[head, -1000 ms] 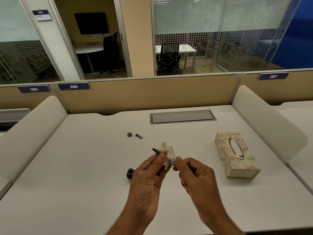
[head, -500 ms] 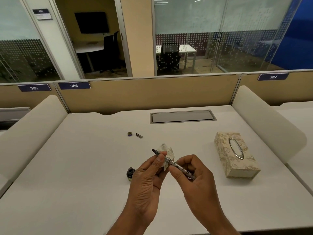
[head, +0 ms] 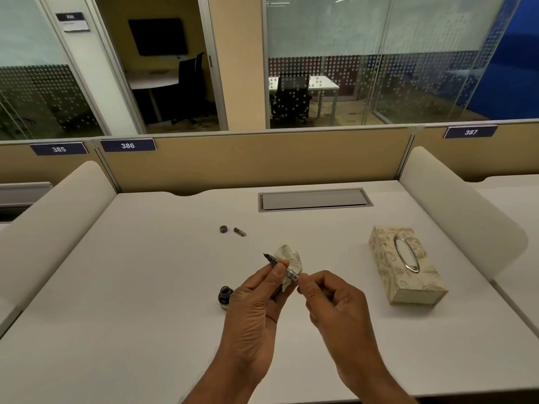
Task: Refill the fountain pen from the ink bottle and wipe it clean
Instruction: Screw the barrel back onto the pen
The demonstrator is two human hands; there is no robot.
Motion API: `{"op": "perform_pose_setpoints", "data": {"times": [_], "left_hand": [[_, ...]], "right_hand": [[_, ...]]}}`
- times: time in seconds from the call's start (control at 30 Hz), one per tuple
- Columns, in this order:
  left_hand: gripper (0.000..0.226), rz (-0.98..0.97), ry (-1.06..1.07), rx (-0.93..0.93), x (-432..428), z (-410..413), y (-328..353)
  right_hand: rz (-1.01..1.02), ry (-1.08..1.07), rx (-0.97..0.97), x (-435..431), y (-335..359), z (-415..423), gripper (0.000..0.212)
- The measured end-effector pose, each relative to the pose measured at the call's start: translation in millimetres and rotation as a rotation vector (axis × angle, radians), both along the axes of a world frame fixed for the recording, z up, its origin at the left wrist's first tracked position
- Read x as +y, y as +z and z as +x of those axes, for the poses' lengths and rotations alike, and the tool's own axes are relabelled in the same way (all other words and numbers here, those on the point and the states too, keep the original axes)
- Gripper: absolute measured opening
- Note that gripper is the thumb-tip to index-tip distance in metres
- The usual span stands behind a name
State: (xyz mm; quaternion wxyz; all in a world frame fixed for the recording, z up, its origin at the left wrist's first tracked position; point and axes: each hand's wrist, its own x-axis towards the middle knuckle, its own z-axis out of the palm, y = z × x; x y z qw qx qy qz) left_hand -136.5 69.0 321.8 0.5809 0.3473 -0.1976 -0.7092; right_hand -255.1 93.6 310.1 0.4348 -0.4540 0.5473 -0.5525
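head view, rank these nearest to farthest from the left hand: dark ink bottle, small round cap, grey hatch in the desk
1. Dark glass ink bottle, on the white desk just left of the left hand, which holds the fountain pen.
2. Small round cap, farther back, left of centre.
3. Grey rectangular hatch, set in the desk near its far edge.

White desk (head: 145,287) bears ink bottle (head: 225,297), lid (head: 223,229), tissue box (head: 405,266).

The right hand (head: 335,310) has slid back up the fountain pen (head: 292,275) toward the tissue (head: 290,255).
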Motion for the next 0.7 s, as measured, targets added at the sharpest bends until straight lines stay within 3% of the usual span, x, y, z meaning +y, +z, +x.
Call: {"op": "perform_pose_setpoints", "data": {"times": [0.07,0.13,0.2,0.3,0.37,0.7], "left_hand": [[0.032,-0.01,-0.002,-0.015,0,0,-1],[0.033,-0.015,-0.001,-0.034,0,0,-1],[0.035,-0.013,0.019,-0.029,-1,1,0],[0.035,-0.01,0.029,-0.008,-3,3,1],[0.038,-0.004,0.013,0.002,-2,4,2],[0.035,0.011,0.019,0.005,-1,2,1]], "right_hand": [[0.207,0.086,-0.28,-4,7,-5,0.035],[0.287,0.139,-0.337,-6,10,-8,0.038],[0.175,0.121,-0.159,-3,10,-6,0.031],[-0.136,0.013,0.303,7,4,-1,0.014],[-0.207,-0.016,0.406,8,0,-1,0.011],[0.097,0.015,-0.135,0,6,1,0.024]]}}
